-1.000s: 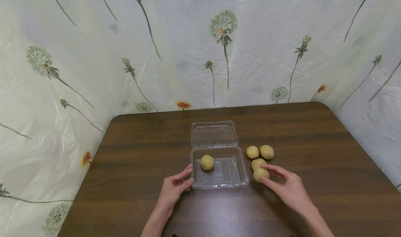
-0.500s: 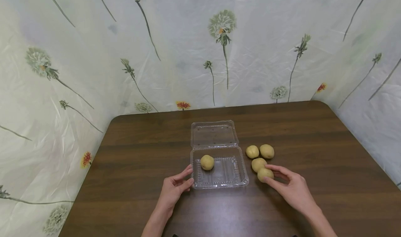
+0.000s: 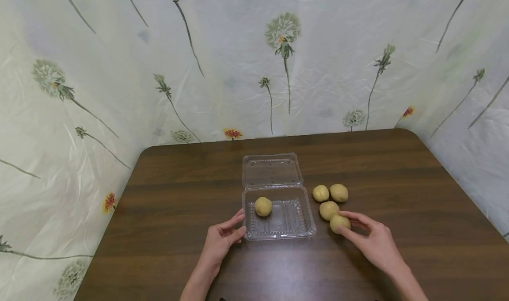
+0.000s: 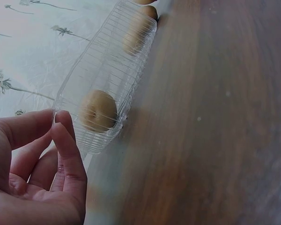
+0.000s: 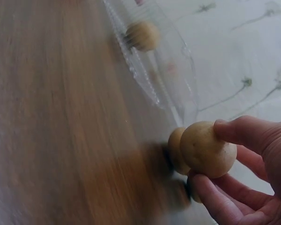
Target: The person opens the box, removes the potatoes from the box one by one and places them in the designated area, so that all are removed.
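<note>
A clear plastic clamshell container (image 3: pixel 288 217) lies on the table with its lid (image 3: pixel 272 170) folded back away from me. One potato (image 3: pixel 263 207) sits in the left part of its base. My left hand (image 3: pixel 220 243) pinches the container's left rim between thumb and fingers; the left wrist view shows this grip closely. To the right of the container, my right hand (image 3: pixel 375 243) holds a potato (image 3: pixel 339 224) between thumb and fingertips. In the right wrist view this held potato (image 5: pixel 206 149) partly hides others behind it. Just beyond it lies another potato (image 3: pixel 328 210).
Two more potatoes, one on the left (image 3: pixel 320 193) and one on the right (image 3: pixel 339 192), lie side by side farther back. The dark wooden table (image 3: pixel 179 190) ends at a pale curtain (image 3: pixel 222 84) with dandelion prints, which surrounds its back and sides.
My right hand has shifted slightly to the right with the potato it holds. The left hand and the container have stayed in place.
</note>
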`<state>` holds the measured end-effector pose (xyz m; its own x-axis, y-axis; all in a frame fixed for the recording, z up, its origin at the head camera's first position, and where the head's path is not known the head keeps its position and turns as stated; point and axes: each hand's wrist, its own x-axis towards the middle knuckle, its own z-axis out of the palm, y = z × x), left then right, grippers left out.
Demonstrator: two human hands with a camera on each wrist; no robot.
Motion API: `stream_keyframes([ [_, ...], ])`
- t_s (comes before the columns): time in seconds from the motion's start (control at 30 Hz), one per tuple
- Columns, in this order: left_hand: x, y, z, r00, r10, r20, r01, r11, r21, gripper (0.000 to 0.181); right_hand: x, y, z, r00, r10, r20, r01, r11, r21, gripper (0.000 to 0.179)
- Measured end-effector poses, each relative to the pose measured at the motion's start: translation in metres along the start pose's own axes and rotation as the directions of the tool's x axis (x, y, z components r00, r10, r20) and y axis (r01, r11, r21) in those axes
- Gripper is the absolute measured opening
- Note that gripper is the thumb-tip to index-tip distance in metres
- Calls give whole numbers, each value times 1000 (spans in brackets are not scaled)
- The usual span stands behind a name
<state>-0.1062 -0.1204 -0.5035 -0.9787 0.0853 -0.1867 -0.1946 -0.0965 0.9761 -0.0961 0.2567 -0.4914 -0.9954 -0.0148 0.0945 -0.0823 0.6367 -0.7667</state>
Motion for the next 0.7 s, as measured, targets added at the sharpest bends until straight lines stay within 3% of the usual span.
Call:
stream_keyframes([
  [0.7, 0, 1, -1, 1000, -2, 9, 2, 1000, 3, 38, 9, 10, -21, 999, 0, -53, -4, 997, -74, 43],
])
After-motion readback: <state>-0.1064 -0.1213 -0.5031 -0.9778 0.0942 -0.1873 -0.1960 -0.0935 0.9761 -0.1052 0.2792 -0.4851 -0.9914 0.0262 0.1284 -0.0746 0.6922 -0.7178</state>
